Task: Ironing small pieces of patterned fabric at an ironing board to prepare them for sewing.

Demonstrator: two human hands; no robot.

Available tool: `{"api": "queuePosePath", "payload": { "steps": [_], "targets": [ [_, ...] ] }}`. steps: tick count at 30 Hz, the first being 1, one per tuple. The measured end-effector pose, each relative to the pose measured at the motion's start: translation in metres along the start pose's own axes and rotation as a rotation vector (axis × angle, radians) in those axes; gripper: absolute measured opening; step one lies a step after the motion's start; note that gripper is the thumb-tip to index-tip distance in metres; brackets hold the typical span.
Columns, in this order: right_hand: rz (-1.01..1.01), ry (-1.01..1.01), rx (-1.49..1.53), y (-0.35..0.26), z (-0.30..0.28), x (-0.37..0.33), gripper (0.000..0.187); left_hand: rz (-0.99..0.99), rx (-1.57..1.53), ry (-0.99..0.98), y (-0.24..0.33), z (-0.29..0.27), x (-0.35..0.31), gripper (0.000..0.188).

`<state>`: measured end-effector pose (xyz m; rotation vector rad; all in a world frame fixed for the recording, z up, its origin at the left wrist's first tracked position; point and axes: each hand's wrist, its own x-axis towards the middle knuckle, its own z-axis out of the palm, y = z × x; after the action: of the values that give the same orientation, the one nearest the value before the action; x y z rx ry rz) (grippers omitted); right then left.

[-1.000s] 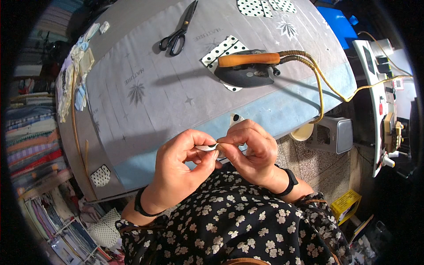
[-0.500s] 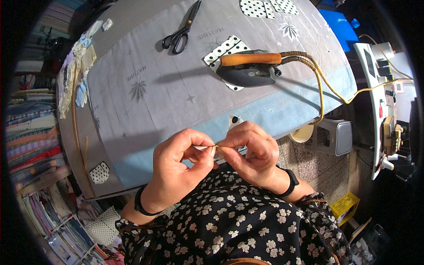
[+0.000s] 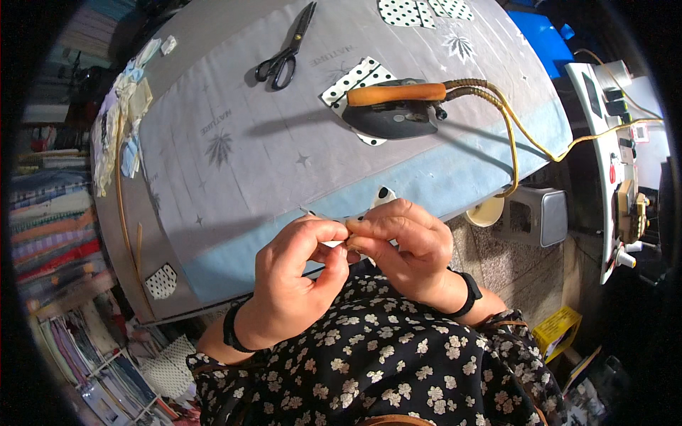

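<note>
My left hand (image 3: 300, 268) and my right hand (image 3: 406, 248) meet fingertip to fingertip above the table's near edge. Both pinch a small piece of white fabric with black dots (image 3: 384, 193). One corner pokes out beyond my right fingers, and a bit shows past my left ones; the fingers cover the rest. Farther off, an iron (image 3: 392, 121) with an orange wooden handle rests on another dotted fabric piece (image 3: 364, 77). Black scissors (image 3: 285, 60) lie to its left, blades pointing away.
More dotted pieces (image 3: 403, 13) lie at the table's far edge, and one (image 3: 161, 281) at its near left corner. Fabric scraps (image 3: 129, 99) hang along the left edge. The iron's yellow cord (image 3: 513, 142) loops off to the right. Folded cloth (image 3: 60, 227) is stacked at left.
My fingertips have shifted on the fabric, and my left thumb has come down a little from the pinch. More of the cloth now shows beyond my fingers. The iron and scissors stay put.
</note>
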<state>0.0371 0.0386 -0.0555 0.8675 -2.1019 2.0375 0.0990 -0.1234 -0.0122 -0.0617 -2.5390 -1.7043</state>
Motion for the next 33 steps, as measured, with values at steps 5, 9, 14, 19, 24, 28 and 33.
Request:
{"api": "queuePosePath", "payload": {
  "steps": [5,9,14,19,24,28,33],
  "targets": [
    [-0.121,0.052,-0.125,0.0,0.003,-0.002,0.025,-0.142,-0.177,-0.045,0.005,-0.001,0.0,0.019],
    [-0.117,0.041,-0.154,-0.001,0.003,-0.002,0.026,-0.324,-0.347,-0.081,0.011,-0.008,0.001,0.018],
    [-0.079,0.053,-0.054,0.0,0.003,-0.002,0.024,-0.493,-0.503,-0.152,0.017,-0.015,0.006,0.016],
    [-0.04,0.052,-0.013,-0.001,0.003,-0.002,0.019,-0.415,-0.529,-0.129,0.012,-0.013,0.005,0.014],
    [0.062,0.04,0.016,-0.001,-0.002,-0.004,0.015,-0.396,-0.49,-0.104,0.011,-0.016,0.006,0.012],
    [0.052,0.007,0.037,-0.001,-0.004,-0.002,0.012,-0.413,-0.467,-0.053,0.014,-0.012,0.007,0.009],
    [0.032,-0.007,0.062,-0.005,-0.007,0.001,0.011,-0.27,-0.257,0.012,0.007,-0.005,0.007,0.011]
  ]
}}
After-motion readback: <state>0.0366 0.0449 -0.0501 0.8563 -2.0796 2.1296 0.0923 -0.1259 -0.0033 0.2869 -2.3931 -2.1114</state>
